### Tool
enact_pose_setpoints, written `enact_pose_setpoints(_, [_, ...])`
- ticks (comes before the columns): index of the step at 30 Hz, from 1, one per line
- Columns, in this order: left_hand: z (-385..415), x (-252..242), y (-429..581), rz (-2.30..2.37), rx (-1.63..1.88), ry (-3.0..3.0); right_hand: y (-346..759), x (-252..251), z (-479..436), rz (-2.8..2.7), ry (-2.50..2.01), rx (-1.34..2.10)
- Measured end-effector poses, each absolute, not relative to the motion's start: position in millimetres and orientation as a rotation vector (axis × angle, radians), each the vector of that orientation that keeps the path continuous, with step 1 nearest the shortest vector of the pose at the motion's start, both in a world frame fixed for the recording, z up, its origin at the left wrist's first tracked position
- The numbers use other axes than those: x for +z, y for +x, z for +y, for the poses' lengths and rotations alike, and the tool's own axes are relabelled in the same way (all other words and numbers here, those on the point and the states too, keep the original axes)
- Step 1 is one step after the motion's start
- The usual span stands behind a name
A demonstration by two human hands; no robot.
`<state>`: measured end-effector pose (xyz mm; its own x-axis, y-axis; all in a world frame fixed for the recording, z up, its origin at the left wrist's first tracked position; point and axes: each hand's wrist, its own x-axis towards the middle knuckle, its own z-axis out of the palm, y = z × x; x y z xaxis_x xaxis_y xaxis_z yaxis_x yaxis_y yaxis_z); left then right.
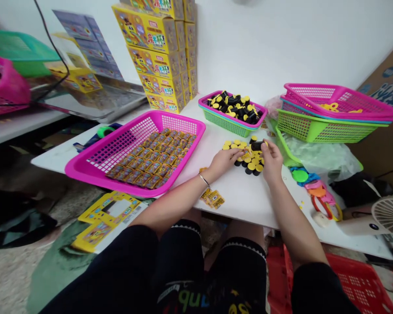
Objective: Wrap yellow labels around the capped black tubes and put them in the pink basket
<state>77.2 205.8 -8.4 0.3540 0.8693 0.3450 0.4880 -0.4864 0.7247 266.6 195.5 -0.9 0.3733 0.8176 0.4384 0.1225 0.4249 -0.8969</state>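
Note:
In my right hand (272, 162) is a small black tube (256, 146), held on its side with its yellow end toward my fingers. My left hand (226, 159) pinches a small yellow printed label (246, 153), close to the tube. Below both hands, several black tubes with yellow caps (250, 166) stand grouped on the white table (239, 196). More yellow printed labels (213, 199) lie under my left forearm. To the left, a pink basket (72, 168) holds rows of labelled tubes (153, 159).
Behind the group, stacked baskets (201, 104) hold loose black-and-yellow tubes. Yellow boxes (153, 65) rise against the wall. More stacked baskets (317, 126) stand at right, above coloured rings (321, 196) and a small fan (391, 216). A flattened yellow box (94, 235) lies low at left.

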Motion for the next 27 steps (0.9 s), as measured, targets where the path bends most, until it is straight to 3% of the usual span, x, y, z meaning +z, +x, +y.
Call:
enact_pose_setpoints(15, [201.3,-2.8,79.1,0.813,1.171,1.81,266.2,0.7,191.9,-1.289,-1.0,0.636])
enact_pose_setpoints(27, [202.9,-16.1,81.7,0.664,1.213,1.73,272.1,1.9,187.1,-1.416,-0.933,0.926])
